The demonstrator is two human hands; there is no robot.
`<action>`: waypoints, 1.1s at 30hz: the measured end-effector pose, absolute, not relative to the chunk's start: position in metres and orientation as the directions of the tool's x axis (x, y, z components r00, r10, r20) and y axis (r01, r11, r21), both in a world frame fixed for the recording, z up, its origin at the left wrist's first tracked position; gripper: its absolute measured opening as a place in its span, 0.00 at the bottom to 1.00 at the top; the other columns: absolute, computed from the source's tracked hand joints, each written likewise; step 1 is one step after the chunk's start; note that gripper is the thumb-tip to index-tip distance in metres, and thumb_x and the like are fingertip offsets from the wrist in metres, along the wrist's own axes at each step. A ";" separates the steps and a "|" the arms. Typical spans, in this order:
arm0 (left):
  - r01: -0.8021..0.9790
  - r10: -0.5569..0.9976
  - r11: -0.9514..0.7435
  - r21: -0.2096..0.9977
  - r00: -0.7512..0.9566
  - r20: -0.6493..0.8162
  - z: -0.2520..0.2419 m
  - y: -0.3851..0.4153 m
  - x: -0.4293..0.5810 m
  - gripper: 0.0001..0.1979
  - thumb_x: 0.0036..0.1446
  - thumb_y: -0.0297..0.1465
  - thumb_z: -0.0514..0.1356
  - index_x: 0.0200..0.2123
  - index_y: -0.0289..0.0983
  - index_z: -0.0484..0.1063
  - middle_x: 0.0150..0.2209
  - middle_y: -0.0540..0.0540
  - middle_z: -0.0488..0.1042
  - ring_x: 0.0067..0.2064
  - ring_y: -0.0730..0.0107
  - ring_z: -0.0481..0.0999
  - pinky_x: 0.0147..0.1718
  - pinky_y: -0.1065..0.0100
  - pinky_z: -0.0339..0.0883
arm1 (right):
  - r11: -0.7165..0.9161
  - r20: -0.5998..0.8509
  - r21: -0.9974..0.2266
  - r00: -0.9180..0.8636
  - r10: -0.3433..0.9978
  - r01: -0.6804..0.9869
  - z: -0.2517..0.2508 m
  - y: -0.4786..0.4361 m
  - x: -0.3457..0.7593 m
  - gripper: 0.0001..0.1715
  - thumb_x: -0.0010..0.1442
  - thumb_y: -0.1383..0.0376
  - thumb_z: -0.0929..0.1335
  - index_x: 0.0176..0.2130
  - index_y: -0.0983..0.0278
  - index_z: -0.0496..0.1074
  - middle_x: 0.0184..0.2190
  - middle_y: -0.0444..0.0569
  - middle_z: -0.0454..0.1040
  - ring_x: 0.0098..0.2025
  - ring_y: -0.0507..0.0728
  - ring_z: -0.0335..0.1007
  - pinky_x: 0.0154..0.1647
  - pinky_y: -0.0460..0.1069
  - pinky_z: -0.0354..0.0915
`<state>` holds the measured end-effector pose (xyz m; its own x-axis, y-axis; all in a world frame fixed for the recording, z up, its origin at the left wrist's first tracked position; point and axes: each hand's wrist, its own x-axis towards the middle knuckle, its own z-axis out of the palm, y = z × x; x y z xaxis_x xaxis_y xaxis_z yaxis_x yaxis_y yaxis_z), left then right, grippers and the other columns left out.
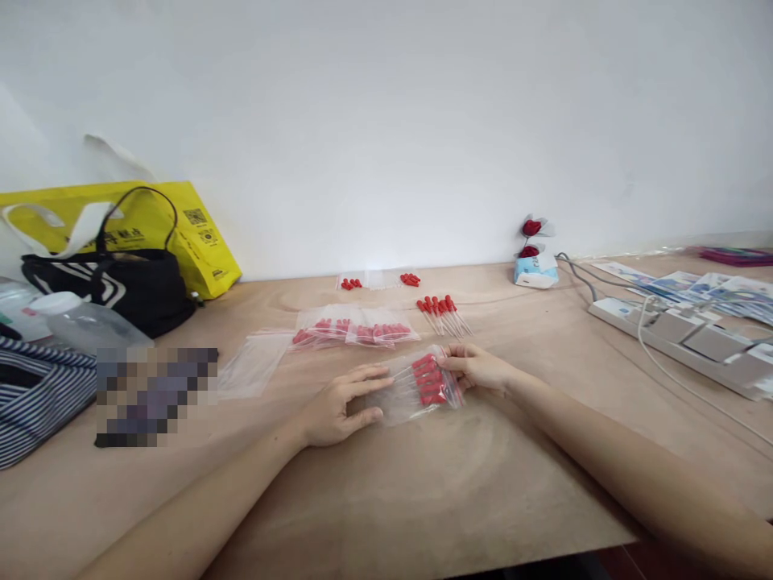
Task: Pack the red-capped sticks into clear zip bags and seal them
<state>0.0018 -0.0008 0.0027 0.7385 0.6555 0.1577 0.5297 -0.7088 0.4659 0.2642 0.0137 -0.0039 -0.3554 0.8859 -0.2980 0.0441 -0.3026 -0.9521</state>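
A clear zip bag (395,407) lies on the table in front of me with several small red-handled screwdrivers (428,377) in it, their thin shafts pointing left. My right hand (477,369) pinches the zip end of this bag at its right side. At the bag's left end rests my left hand (344,407), fingers stretched out and thumb apart. Just behind the bag lies a loose fan of red-handled screwdrivers (444,310). Filled bags (356,330) overlap one another further left, beside flat bags (257,366) with nothing visible inside.
Two small groups of red pieces (411,279) lie near the wall. On the left stand a yellow bag (208,250), a black bag (145,290), a plastic bottle (90,322) and a striped bag (42,395). A power strip (682,338), tissue pack (536,272) and printed cards (718,290) are right.
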 end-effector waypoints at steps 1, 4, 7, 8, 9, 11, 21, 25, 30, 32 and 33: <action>0.553 0.680 -0.702 0.449 0.709 0.189 0.003 0.001 -0.001 0.19 0.56 0.37 0.52 0.51 0.40 0.63 0.54 0.45 0.63 0.56 0.62 0.61 0.54 0.59 0.55 | -0.309 -0.288 -0.951 -0.366 0.885 0.002 -0.003 0.014 0.267 0.05 0.51 0.65 0.67 0.27 0.65 0.65 0.19 0.42 0.70 0.18 0.48 0.65 0.15 0.41 0.62; 0.696 0.771 -0.637 0.332 0.581 0.261 0.007 0.012 -0.018 0.16 0.57 0.37 0.49 0.46 0.39 0.67 0.48 0.44 0.68 0.50 0.62 0.66 0.51 0.61 0.59 | -0.285 -0.222 -0.952 -0.390 0.894 -0.113 0.000 0.017 0.279 0.03 0.53 0.66 0.65 0.30 0.64 0.65 0.19 0.42 0.70 0.17 0.49 0.66 0.15 0.42 0.62; 0.887 0.869 -0.440 0.137 0.383 0.313 0.009 0.030 -0.046 0.17 0.56 0.37 0.47 0.45 0.36 0.66 0.47 0.41 0.67 0.51 0.58 0.64 0.51 0.60 0.57 | -0.240 -0.163 -0.952 -0.354 0.921 -0.188 0.006 0.025 0.287 0.04 0.54 0.67 0.62 0.32 0.65 0.66 0.20 0.44 0.71 0.18 0.50 0.67 0.14 0.43 0.62; 0.948 0.912 -0.308 0.076 0.271 0.308 0.009 0.035 -0.056 0.19 0.56 0.37 0.46 0.47 0.35 0.64 0.48 0.39 0.66 0.51 0.56 0.64 0.51 0.59 0.57 | -0.226 -0.151 -0.949 -0.313 0.938 -0.219 0.008 0.028 0.288 0.05 0.55 0.67 0.62 0.32 0.65 0.66 0.21 0.45 0.71 0.18 0.50 0.67 0.14 0.43 0.63; 0.983 0.944 -0.180 0.018 0.168 0.282 0.008 0.040 -0.065 0.21 0.55 0.37 0.46 0.49 0.32 0.62 0.49 0.36 0.64 0.52 0.53 0.62 0.51 0.58 0.57 | -0.208 -0.140 -0.944 -0.261 0.955 -0.255 0.010 0.032 0.287 0.06 0.55 0.68 0.61 0.32 0.65 0.66 0.22 0.46 0.72 0.19 0.50 0.68 0.16 0.43 0.64; 0.994 0.978 0.059 -0.092 -0.039 0.206 0.007 0.047 -0.080 0.28 0.56 0.40 0.44 0.53 0.27 0.57 0.51 0.30 0.61 0.55 0.46 0.60 0.50 0.54 0.56 | -0.158 -0.112 -0.927 -0.152 0.982 -0.339 0.012 0.040 0.280 0.06 0.56 0.68 0.60 0.33 0.65 0.65 0.26 0.47 0.73 0.24 0.51 0.70 0.21 0.44 0.68; 0.971 0.965 -0.076 -0.228 0.013 -0.264 0.034 0.010 -0.060 0.23 0.55 0.38 0.45 0.33 0.28 0.75 0.38 0.30 0.74 0.41 0.46 0.73 0.40 0.55 0.64 | -0.097 -0.143 -0.932 0.109 0.984 -0.351 -0.008 0.090 0.206 0.05 0.57 0.70 0.56 0.31 0.60 0.56 0.25 0.45 0.68 0.30 0.52 0.70 0.30 0.50 0.70; 0.975 0.951 -0.186 -0.125 0.147 -0.271 0.042 -0.019 -0.036 0.23 0.53 0.40 0.46 0.30 0.28 0.74 0.36 0.29 0.74 0.39 0.45 0.74 0.39 0.54 0.65 | -0.134 -0.155 -0.962 0.074 0.985 -0.236 -0.017 0.095 0.199 0.06 0.58 0.66 0.58 0.28 0.60 0.56 0.23 0.45 0.65 0.27 0.52 0.68 0.27 0.49 0.69; 0.923 0.877 -0.383 0.022 0.372 -0.303 0.047 -0.041 -0.020 0.24 0.49 0.40 0.53 0.43 0.30 0.71 0.49 0.31 0.67 0.50 0.46 0.67 0.47 0.54 0.62 | -0.143 -0.138 -0.989 0.136 0.981 0.028 -0.027 0.081 0.223 0.11 0.54 0.61 0.62 0.23 0.61 0.57 0.18 0.44 0.62 0.21 0.51 0.63 0.22 0.48 0.65; 0.883 0.827 -0.460 0.099 0.466 -0.315 0.046 -0.041 -0.018 0.29 0.48 0.41 0.55 0.52 0.32 0.63 0.57 0.35 0.58 0.57 0.49 0.59 0.52 0.55 0.58 | -0.118 -0.082 -0.979 0.215 0.973 0.163 -0.027 0.079 0.241 0.14 0.51 0.59 0.64 0.21 0.61 0.57 0.16 0.42 0.60 0.20 0.51 0.61 0.21 0.47 0.61; 0.855 0.798 -0.498 0.146 0.518 -0.308 0.044 -0.039 -0.017 0.31 0.49 0.41 0.56 0.55 0.34 0.60 0.58 0.37 0.55 0.58 0.51 0.57 0.53 0.56 0.56 | -0.099 -0.037 -0.967 0.258 0.965 0.233 -0.026 0.080 0.251 0.14 0.49 0.59 0.65 0.20 0.61 0.57 0.16 0.42 0.60 0.21 0.51 0.60 0.21 0.46 0.60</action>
